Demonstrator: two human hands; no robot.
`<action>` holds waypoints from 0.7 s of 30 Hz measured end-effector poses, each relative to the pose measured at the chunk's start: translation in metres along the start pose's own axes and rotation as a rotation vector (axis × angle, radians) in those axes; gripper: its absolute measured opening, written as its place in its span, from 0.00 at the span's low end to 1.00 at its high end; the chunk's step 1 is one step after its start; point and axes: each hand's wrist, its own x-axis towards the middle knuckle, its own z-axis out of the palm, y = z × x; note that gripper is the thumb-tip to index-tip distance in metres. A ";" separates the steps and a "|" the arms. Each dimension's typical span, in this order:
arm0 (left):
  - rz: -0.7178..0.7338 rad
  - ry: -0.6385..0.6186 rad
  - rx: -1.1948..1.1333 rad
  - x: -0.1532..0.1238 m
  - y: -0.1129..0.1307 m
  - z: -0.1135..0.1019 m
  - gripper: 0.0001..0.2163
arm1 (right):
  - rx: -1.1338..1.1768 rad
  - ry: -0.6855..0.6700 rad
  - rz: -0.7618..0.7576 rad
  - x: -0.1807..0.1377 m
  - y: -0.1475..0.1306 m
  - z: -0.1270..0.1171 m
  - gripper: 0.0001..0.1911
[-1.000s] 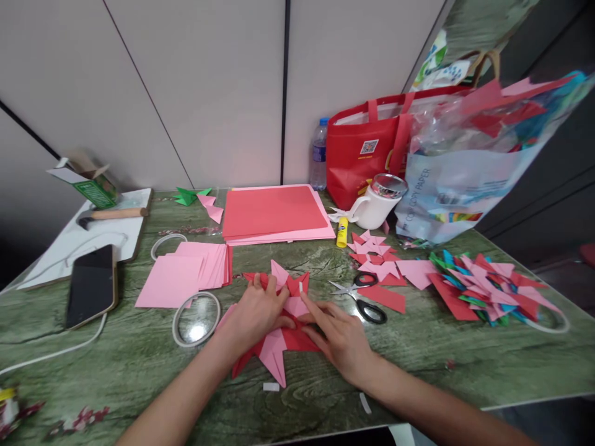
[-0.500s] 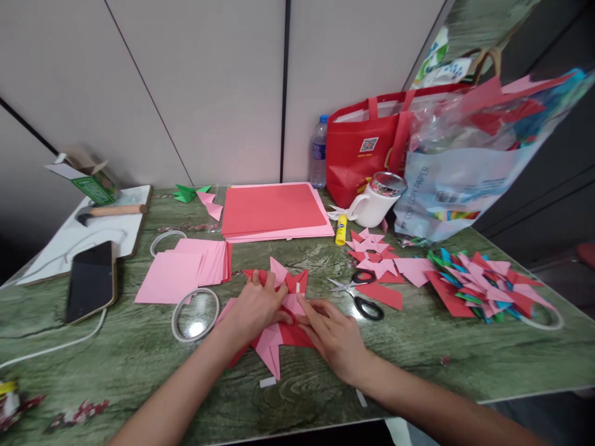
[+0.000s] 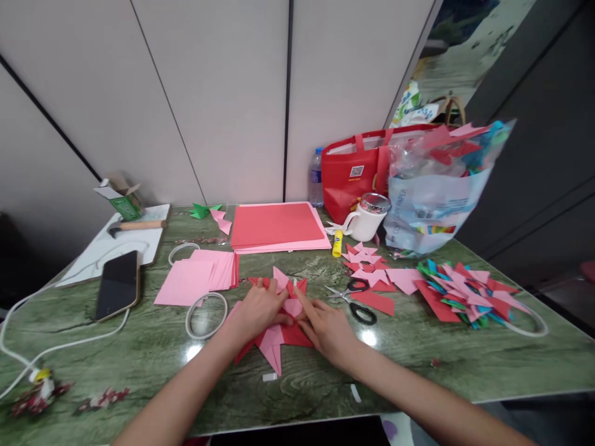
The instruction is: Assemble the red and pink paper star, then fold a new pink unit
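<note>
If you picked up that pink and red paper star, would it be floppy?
Probably only a little: the paper star has layered folds, which should make its middle fairly stiff. It's likely very light, since it looks like just folded paper. Its narrow, pointed tips could bend or crease easily, though.

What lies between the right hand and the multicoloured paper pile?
In the head view: scissors, a red paper strip and, slightly farther back, a pink paper piece.

Two hands [image 3: 263, 306], one phone [image 3: 118, 286], one hammer [image 3: 139, 225], one mug [image 3: 365, 227], one bottle [image 3: 317, 181], one glue stick [image 3: 337, 244], perhaps three tape rolls [image 3: 187, 321].
</note>
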 end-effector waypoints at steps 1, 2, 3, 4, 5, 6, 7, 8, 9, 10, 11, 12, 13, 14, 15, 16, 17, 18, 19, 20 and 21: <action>-0.001 0.006 -0.005 0.000 0.000 0.001 0.25 | 0.011 0.004 -0.008 0.001 0.001 0.000 0.39; -0.002 0.009 -0.009 -0.001 -0.001 0.001 0.25 | 0.018 0.006 -0.015 0.002 0.002 0.000 0.39; -0.003 0.011 -0.013 -0.001 -0.001 0.001 0.26 | 0.022 0.004 -0.021 0.003 0.003 0.000 0.39; -0.003 0.011 -0.017 -0.001 -0.002 0.000 0.26 | 0.024 -0.001 -0.024 0.004 0.004 0.000 0.39; 0.001 0.006 -0.025 -0.001 -0.004 -0.001 0.26 | 0.023 -0.009 -0.026 0.005 0.004 0.000 0.39; 0.011 -0.004 -0.036 -0.001 -0.006 -0.003 0.26 | 0.023 -0.020 -0.028 0.006 0.005 -0.001 0.39; 0.024 -0.019 -0.048 -0.001 -0.008 -0.005 0.27 | 0.023 -0.032 -0.031 0.007 0.006 -0.002 0.38; 0.038 -0.038 -0.058 0.000 -0.011 -0.007 0.27 | 0.024 -0.042 -0.033 0.008 0.006 -0.003 0.38; 0.055 -0.060 -0.065 0.001 -0.013 -0.009 0.28 | 0.025 -0.052 -0.034 0.010 0.007 -0.004 0.38; 0.070 -0.083 -0.067 0.001 -0.016 -0.012 0.28 | 0.026 -0.063 -0.036 0.011 0.007 -0.005 0.38; 0.082 -0.102 -0.065 0.002 -0.018 -0.014 0.28 | 0.026 -0.074 -0.037 0.012 0.008 -0.006 0.38; 0.090 -0.117 -0.062 0.003 -0.020 -0.016 0.28 | 0.021 -0.083 -0.041 0.013 0.008 -0.006 0.37; 0.096 -0.124 -0.060 0.004 -0.021 -0.017 0.27 | 0.011 -0.091 -0.050 0.014 0.009 -0.005 0.37; 0.101 -0.124 -0.060 0.004 -0.021 -0.017 0.27 | -0.004 -0.099 -0.063 0.015 0.010 -0.004 0.37; 0.102 -0.119 -0.061 0.005 -0.022 -0.018 0.26 | -0.022 -0.104 -0.079 0.015 0.011 -0.002 0.37; 0.100 -0.113 -0.064 0.005 -0.021 -0.018 0.26 | -0.038 -0.106 -0.095 0.015 0.012 0.000 0.36; 0.098 -0.107 -0.068 0.005 -0.021 -0.018 0.26 | -0.050 -0.107 -0.108 0.015 0.013 0.002 0.36; 0.095 -0.107 -0.072 0.005 -0.020 -0.018 0.26 | -0.055 -0.106 -0.117 0.015 0.014 0.004 0.36; 0.091 -0.111 -0.074 0.004 -0.019 -0.018 0.26 | -0.055 -0.102 -0.119 0.014 0.015 0.005 0.36; 0.086 -0.117 -0.074 0.004 -0.018 -0.018 0.26 | -0.053 -0.097 -0.118 0.014 0.015 0.006 0.36; 0.081 -0.123 -0.074 0.004 -0.017 -0.018 0.26 | -0.051 -0.091 -0.115 0.014 0.015 0.007 0.36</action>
